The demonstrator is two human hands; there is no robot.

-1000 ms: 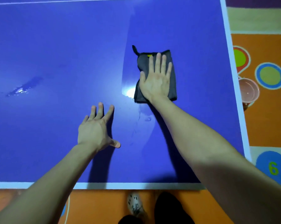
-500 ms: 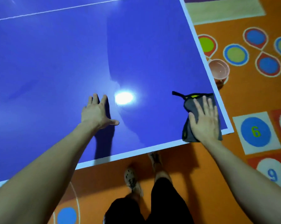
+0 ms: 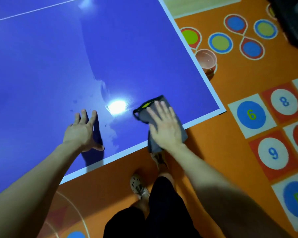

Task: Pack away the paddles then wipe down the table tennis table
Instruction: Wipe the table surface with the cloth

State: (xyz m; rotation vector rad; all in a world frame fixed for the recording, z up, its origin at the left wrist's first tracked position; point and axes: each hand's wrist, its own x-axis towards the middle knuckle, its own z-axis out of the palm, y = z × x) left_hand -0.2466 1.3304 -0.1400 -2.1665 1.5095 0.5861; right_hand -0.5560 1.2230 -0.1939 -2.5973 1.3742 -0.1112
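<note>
The blue table tennis table [image 3: 41, 69] fills the upper left, with a white border and its near right corner at the right. My right hand [image 3: 163, 126] presses flat on a grey cloth [image 3: 181, 130] with a black loop and yellow tag. The cloth lies at the table's near edge and hangs partly over it. My left hand [image 3: 83, 129] rests flat on the table, fingers straight, to the left of the cloth. Wet streaks and a bright light reflection lie between the two hands. No paddles are in view.
A pink bowl [image 3: 205, 59] holding water stands on the orange floor beside the table's right edge. The floor mat shows coloured circles and numbered tiles [image 3: 251, 115]. A dark object [image 3: 294, 21] sits at the top right. My feet [image 3: 138, 186] are below the table edge.
My right hand has slid the cloth from the table's middle to the near right corner, then back left along the near edge. My left hand stays planted on the table.
</note>
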